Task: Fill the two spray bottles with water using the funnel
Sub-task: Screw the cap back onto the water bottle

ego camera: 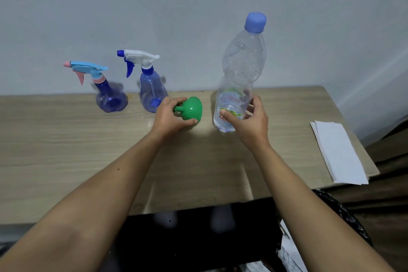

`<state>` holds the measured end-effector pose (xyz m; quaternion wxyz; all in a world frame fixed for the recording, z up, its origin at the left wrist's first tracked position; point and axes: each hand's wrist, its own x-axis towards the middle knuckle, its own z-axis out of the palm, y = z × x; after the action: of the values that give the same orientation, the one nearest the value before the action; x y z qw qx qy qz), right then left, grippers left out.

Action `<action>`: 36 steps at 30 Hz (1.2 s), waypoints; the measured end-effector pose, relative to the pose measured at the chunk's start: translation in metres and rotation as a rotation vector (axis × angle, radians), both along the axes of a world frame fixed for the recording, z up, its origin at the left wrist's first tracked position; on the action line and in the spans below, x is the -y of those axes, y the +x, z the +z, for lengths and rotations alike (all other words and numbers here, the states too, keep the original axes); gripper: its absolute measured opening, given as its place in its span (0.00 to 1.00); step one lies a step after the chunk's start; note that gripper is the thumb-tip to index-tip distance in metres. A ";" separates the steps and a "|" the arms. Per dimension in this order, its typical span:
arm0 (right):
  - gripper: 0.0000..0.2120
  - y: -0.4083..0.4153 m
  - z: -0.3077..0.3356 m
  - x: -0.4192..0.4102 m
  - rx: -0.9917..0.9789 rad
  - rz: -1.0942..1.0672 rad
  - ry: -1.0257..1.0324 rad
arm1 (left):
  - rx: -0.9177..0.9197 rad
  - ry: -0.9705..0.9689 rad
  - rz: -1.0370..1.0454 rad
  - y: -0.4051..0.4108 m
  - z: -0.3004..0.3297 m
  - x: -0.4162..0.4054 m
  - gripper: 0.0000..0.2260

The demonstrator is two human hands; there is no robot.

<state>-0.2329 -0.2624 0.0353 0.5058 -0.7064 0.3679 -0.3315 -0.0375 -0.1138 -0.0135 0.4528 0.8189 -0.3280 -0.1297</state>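
Two blue spray bottles stand at the back of the wooden table [66, 161]: one with a light-blue and pink trigger head [110, 97] on the left, one with a white and blue head [152, 93] beside it. Both heads are screwed on. A green funnel [191, 109] lies on its side right of them, and my left hand [170, 117] grips it around the spout end. A tall clear water bottle [239, 68] with a blue cap stands upright to the right. My right hand [249, 121] wraps its lower, labelled part.
A stack of white paper napkins [340, 152] lies near the table's right edge. A pale wall rises directly behind the table. Dark clothing and patterned fabric show below the near edge.
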 end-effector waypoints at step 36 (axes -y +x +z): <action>0.49 0.059 -0.042 0.054 0.053 0.095 0.000 | 0.218 0.008 0.087 0.017 -0.046 0.048 0.40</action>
<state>-0.1740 -0.3161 -0.0063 0.5304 -0.7142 0.3203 -0.3255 -0.0210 -0.1623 -0.0598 0.4163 0.8435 -0.3388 -0.0214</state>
